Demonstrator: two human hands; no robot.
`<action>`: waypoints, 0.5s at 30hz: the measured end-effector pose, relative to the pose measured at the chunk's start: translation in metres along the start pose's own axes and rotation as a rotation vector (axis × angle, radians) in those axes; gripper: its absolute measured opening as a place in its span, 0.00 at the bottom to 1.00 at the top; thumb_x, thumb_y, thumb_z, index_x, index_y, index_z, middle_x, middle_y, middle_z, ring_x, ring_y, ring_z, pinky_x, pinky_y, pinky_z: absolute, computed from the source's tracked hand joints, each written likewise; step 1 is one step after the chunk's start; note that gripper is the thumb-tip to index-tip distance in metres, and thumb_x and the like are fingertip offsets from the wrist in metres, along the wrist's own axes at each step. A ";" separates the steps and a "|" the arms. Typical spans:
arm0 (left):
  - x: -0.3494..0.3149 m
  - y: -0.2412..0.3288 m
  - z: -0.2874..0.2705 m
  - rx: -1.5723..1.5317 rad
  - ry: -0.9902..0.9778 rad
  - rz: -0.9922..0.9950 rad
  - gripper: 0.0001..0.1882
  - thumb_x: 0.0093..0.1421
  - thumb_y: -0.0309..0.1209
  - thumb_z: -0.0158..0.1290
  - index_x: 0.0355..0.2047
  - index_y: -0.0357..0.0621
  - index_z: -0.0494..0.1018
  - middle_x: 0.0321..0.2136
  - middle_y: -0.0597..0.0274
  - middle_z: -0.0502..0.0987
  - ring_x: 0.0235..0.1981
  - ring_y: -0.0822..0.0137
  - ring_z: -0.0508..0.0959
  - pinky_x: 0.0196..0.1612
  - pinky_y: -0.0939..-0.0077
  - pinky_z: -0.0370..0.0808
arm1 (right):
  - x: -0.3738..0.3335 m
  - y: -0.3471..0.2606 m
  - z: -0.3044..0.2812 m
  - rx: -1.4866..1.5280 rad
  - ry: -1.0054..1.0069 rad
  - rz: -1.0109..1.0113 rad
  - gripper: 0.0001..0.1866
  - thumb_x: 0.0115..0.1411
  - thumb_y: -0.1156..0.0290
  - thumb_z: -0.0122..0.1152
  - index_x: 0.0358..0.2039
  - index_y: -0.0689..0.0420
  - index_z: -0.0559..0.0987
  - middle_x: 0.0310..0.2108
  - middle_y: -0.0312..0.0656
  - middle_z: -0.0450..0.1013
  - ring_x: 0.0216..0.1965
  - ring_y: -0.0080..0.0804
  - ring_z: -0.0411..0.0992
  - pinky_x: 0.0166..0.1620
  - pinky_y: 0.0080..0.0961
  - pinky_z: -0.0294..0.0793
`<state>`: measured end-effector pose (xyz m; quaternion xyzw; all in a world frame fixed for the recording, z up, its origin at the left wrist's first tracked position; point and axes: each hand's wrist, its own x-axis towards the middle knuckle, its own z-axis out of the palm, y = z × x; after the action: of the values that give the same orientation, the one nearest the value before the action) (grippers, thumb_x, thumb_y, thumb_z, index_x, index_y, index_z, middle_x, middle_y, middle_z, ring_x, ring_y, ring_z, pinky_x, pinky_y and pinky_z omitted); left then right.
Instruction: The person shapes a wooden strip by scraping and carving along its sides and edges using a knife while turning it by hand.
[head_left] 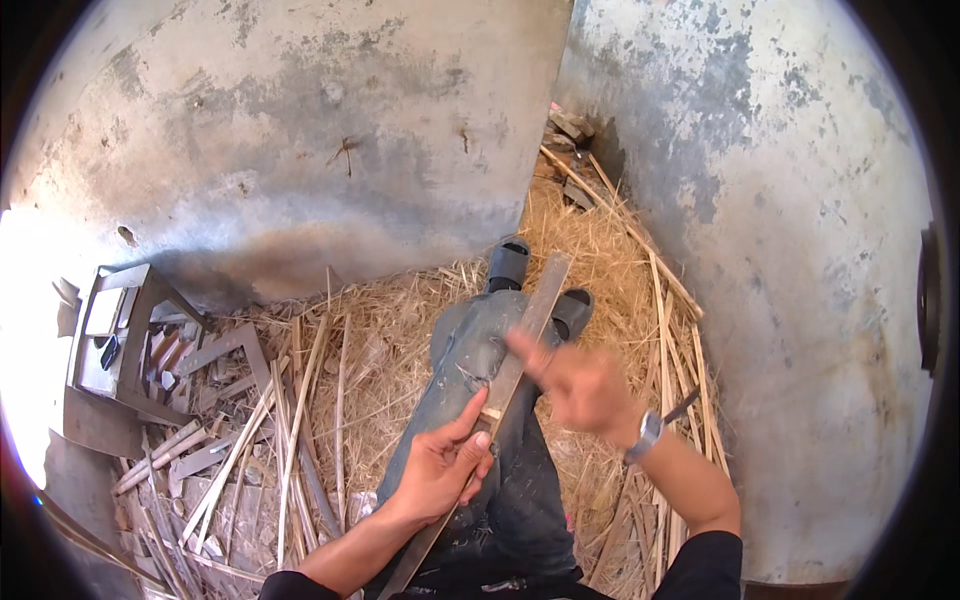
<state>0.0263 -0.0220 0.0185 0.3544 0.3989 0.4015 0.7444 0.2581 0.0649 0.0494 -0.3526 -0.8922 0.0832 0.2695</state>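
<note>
A long flat strip of wood (545, 290) slants across my lap, from beyond my knees down to my waist. My left hand (445, 465) is closed around its middle, with the thumb and index finger beside a short pale piece of wood (491, 412) lying on the strip. Just right of the strip, my right hand (585, 385) is blurred by motion. Its fingers look curled, with one finger reaching toward the strip. A slim dark bar (683, 403) juts out past the wristwatch (648, 433); whether it belongs to something in that hand is hidden.
Straw and shavings (390, 370) cover the floor around my sandals (509, 262). Long split poles (665, 330) lie along the right wall. At left, a wooden stool-like frame (130, 340) stands among offcuts and sticks (295, 430). Stones (570, 125) lie in the far corner.
</note>
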 end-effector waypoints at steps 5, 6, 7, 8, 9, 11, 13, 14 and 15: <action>-0.001 0.000 -0.001 0.014 -0.040 -0.006 0.31 0.75 0.32 0.52 0.75 0.56 0.57 0.23 0.63 0.72 0.17 0.77 0.68 0.18 0.82 0.66 | 0.010 0.028 -0.005 -0.069 0.322 0.068 0.29 0.59 0.80 0.60 0.63 0.56 0.78 0.17 0.43 0.69 0.17 0.35 0.71 0.23 0.32 0.70; 0.001 0.001 -0.001 0.021 -0.036 -0.025 0.32 0.75 0.32 0.52 0.75 0.56 0.56 0.23 0.63 0.72 0.16 0.77 0.68 0.18 0.82 0.67 | 0.002 0.020 0.002 -0.043 0.334 0.069 0.30 0.59 0.80 0.60 0.64 0.56 0.77 0.17 0.42 0.69 0.16 0.35 0.71 0.22 0.32 0.70; -0.001 0.000 -0.001 0.018 -0.033 -0.023 0.32 0.75 0.32 0.52 0.75 0.56 0.56 0.23 0.63 0.72 0.16 0.77 0.68 0.18 0.82 0.67 | -0.003 0.007 0.010 -0.010 0.348 0.068 0.30 0.59 0.79 0.60 0.64 0.56 0.77 0.16 0.42 0.68 0.16 0.35 0.70 0.22 0.32 0.70; -0.003 -0.002 -0.002 0.035 -0.027 -0.015 0.32 0.74 0.32 0.53 0.75 0.56 0.57 0.23 0.63 0.72 0.16 0.76 0.69 0.18 0.82 0.67 | -0.002 0.007 0.004 -0.008 0.346 0.065 0.30 0.59 0.79 0.60 0.64 0.56 0.77 0.16 0.42 0.68 0.16 0.35 0.70 0.22 0.32 0.70; -0.004 -0.003 -0.002 0.053 -0.020 -0.008 0.32 0.74 0.32 0.54 0.75 0.56 0.57 0.23 0.63 0.72 0.16 0.76 0.69 0.18 0.82 0.67 | 0.001 0.008 -0.007 -0.098 0.235 0.047 0.23 0.62 0.79 0.60 0.59 0.61 0.79 0.19 0.44 0.72 0.16 0.34 0.71 0.22 0.31 0.70; -0.001 -0.003 -0.001 0.025 -0.031 0.003 0.33 0.73 0.32 0.54 0.75 0.56 0.57 0.23 0.63 0.73 0.16 0.76 0.69 0.18 0.82 0.67 | 0.002 0.023 -0.013 -0.148 0.183 0.009 0.17 0.65 0.78 0.59 0.54 0.65 0.82 0.20 0.46 0.75 0.15 0.33 0.72 0.22 0.30 0.70; 0.001 -0.001 0.000 0.002 -0.050 0.015 0.33 0.73 0.32 0.55 0.75 0.56 0.58 0.22 0.62 0.73 0.16 0.76 0.69 0.18 0.82 0.67 | 0.012 0.032 -0.017 -0.031 0.283 0.117 0.05 0.63 0.76 0.60 0.38 0.60 0.82 0.19 0.44 0.75 0.15 0.33 0.71 0.21 0.30 0.70; 0.001 0.001 0.001 -0.004 -0.036 -0.009 0.33 0.73 0.29 0.54 0.75 0.56 0.58 0.23 0.63 0.74 0.16 0.77 0.69 0.17 0.82 0.67 | 0.009 0.037 -0.007 0.032 0.308 0.083 0.04 0.61 0.75 0.61 0.31 0.58 0.83 0.18 0.43 0.75 0.14 0.33 0.71 0.20 0.31 0.69; 0.001 0.003 0.001 -0.011 -0.022 -0.034 0.32 0.73 0.27 0.54 0.75 0.57 0.59 0.23 0.63 0.74 0.16 0.78 0.68 0.17 0.83 0.66 | 0.004 0.041 0.003 0.092 0.336 0.051 0.08 0.60 0.74 0.62 0.23 0.55 0.83 0.17 0.41 0.75 0.14 0.34 0.71 0.20 0.31 0.69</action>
<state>0.0271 -0.0202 0.0210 0.3478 0.3945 0.3873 0.7572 0.2776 0.0978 0.0349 -0.3714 -0.8207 0.0705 0.4284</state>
